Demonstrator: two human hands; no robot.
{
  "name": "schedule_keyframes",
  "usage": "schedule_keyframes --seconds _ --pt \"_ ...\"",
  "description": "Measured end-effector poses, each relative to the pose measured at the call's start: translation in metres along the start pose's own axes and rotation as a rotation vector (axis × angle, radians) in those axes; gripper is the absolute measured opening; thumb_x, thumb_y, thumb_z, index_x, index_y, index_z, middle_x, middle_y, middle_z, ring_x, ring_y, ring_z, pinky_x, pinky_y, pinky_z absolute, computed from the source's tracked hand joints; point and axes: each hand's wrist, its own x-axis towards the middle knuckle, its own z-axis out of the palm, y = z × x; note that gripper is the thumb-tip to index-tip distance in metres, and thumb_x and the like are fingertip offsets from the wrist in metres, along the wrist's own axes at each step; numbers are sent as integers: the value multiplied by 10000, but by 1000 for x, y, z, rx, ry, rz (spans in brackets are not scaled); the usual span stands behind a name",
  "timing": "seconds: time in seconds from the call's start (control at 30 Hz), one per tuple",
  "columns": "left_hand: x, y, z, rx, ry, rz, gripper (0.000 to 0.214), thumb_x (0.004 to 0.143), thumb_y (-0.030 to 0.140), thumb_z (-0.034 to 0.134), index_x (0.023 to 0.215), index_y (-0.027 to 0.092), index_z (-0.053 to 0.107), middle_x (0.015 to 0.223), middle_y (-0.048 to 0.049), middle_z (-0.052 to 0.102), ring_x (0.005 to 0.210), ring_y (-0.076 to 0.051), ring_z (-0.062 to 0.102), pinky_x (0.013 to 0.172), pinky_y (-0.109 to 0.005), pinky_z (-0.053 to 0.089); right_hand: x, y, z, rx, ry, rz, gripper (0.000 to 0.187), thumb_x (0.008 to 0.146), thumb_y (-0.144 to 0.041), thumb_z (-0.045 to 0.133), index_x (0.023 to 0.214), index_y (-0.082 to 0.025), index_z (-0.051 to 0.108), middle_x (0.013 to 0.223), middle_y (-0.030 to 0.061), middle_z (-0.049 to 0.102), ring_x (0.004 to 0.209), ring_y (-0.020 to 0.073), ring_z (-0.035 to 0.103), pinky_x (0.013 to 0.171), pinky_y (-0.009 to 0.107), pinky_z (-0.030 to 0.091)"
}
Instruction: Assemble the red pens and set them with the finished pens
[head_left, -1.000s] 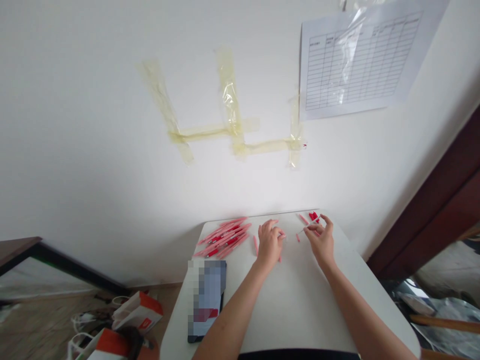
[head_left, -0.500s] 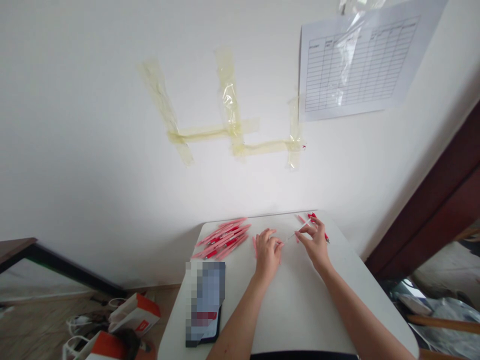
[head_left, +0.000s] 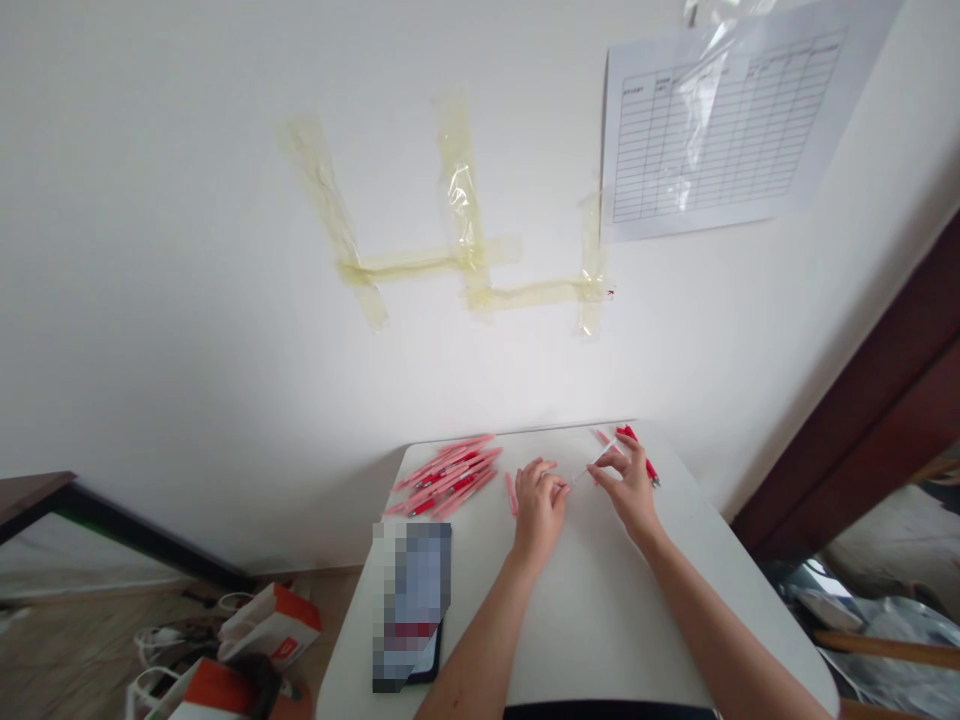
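My right hand (head_left: pixel 628 490) pinches a thin white pen refill (head_left: pixel 600 458) at a slant, its lower end pointing toward my left hand (head_left: pixel 541 497). The left fingers are closed in a pinch; what they hold is too small to make out. A pink pen part (head_left: pixel 511 494) lies just left of that hand. Behind my right hand are red pens (head_left: pixel 649 468) and a pink piece (head_left: pixel 602 437), partly covered by the fingers. To the left is a heap of pink and red pens (head_left: pixel 450 475).
A phone (head_left: pixel 424 665), mostly blurred out, lies at the left of the white table (head_left: pixel 600 640). The wall (head_left: pixel 225 300) rises behind the table, with yellowed tape (head_left: pixel 405 268) and a taped paper chart (head_left: pixel 712 140). Orange-and-white bags (head_left: pixel 289 630) stand on the floor.
My hands stay almost in place. The refill in my right hand has shifted slightly, its lower end a little nearer my left fingers. The view has moved very slightly.
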Motion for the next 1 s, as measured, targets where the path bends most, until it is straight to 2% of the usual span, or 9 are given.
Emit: schedule_keyframes --seconds 0.2,0.3,0.43,0.53,0.67,0.83,1.0 --pt "-1 -1 3 -5 45 36 72 864 151 668 869 222 675 1214 -60 686 1267 -243 571 1167 -583 354 -1 0 2 53 -76 43 719 748 -396 768 1342 -243 393 822 -22 701 1033 247 684 1094 536 381" --pt "-1 -1 4 -4 58 48 77 858 147 679 869 222 673 1218 -60 685 1256 -236 579 1162 -578 364 -3 -2 3 38 -84 43 712 739 -403 772 1329 -244 406 828 -4 706 1062 269 677 1057 530 416" --pt "-1 -1 5 -1 72 49 82 861 142 677 866 223 668 1219 -57 685 1247 -230 587 1158 -569 377 -6 -6 5 65 -140 81 724 740 -427 772 1333 -256 394 827 4 703 955 267 695 923 479 512" --pt "0 -1 5 -11 68 50 79 869 142 666 868 221 664 1221 -61 682 1247 -234 586 1154 -582 378 -8 -6 6 92 -161 100 710 737 -435 774 1310 -263 392 826 -1 693 904 260 697 856 447 537" --pt "0 -2 5 -48 56 69 66 865 154 670 882 217 666 1228 -77 670 1256 -247 576 1133 -584 410 -8 -5 6 111 -156 100 728 734 -429 779 1323 -265 385 818 -9 688 887 249 692 858 437 532" --pt "-1 -4 5 -55 38 88 183 830 62 656 917 223 672 1249 -71 661 1290 -250 553 1137 -590 409 -5 -3 4 127 -153 118 738 732 -417 788 1337 -266 393 813 -24 681 877 232 684 932 452 493" --pt "-2 -4 4 -31 14 71 177 846 65 641 908 226 679 1264 -65 662 1312 -252 535 1171 -622 343 -5 -4 4 172 -191 171 738 717 -428 799 1333 -277 420 818 -29 670 857 216 674 843 388 514"
